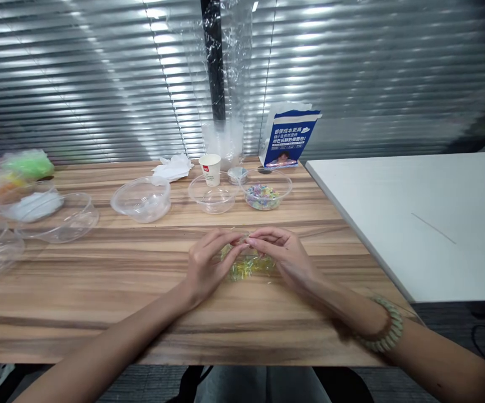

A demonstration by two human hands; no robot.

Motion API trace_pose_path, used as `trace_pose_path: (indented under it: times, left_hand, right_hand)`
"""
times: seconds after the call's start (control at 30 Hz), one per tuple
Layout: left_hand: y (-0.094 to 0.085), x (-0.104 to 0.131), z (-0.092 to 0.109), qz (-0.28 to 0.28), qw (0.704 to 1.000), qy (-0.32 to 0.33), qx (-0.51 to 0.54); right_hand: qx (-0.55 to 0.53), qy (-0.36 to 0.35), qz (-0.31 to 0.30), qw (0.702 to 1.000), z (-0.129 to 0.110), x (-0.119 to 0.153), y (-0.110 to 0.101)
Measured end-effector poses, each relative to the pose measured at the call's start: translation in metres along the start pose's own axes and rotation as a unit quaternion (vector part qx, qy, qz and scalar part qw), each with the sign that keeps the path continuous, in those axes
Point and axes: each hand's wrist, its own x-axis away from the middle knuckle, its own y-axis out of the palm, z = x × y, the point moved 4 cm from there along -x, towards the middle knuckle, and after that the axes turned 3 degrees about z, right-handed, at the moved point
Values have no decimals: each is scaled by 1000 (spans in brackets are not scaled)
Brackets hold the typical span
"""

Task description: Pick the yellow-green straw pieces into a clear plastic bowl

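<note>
Head view, looking down at a wooden table. Just below the middle of the frame, two bare hands meet over a small clear bag of yellow-green bits lying flat on the wood. The left hand curls its fingers onto the bag's upper left edge; the right hand, with a pale coiled band on its wrist, pinches the upper edge with fingertips nearly closed. Both sets of fingers touch at the bag's top.

The bag looks light, thin and floppy, likely slippery film; its loose filling would shift, so the top edge seems the sound place to grip. Its long axis runs left to right across the frame, its upper edge toward the window blinds; whether that edge is an opening cannot be told.

Above the hands, mid-frame, stand a bowl of coloured bits, an empty clear bowl, a paper cup and a blue-and-white packet. More clear bowls sit toward the left edge.
</note>
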Motion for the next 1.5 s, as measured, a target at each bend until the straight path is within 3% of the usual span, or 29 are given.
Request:
trace_pose_path:
  times: [0.33, 0.63, 0.9, 1.07, 1.17, 1.3, 1.5]
  left_hand:
    - [3, 0, -1, -13, 1000, 2, 10]
    - [2, 1, -9, -11, 999, 30, 35]
    - [-1, -4, -6, -26, 995, 90, 37]
    - [-2, -7, -9, -51, 991, 107, 54]
    - [0, -6, -17, -77, 991, 79, 77]
    - [-1, -7, -25, -85, 990, 64, 87]
    - [-10, -12, -42, -62, 995, 54, 57]
  right_hand:
    - [-1, 12, -49, 999, -2, 3, -2]
    - [114, -33, -85, 989, -17, 9, -1]
    - [172, -60, -87, 979, -19, 9, -6]
    - [225, -110, -42, 967, -18, 1, -12]
    - [302, -153, -37, 940, -22, -12, -7]
    - [443, -229, -74, 864, -29, -41, 13]
    - [527, -227, -97, 813, -15, -85, 31]
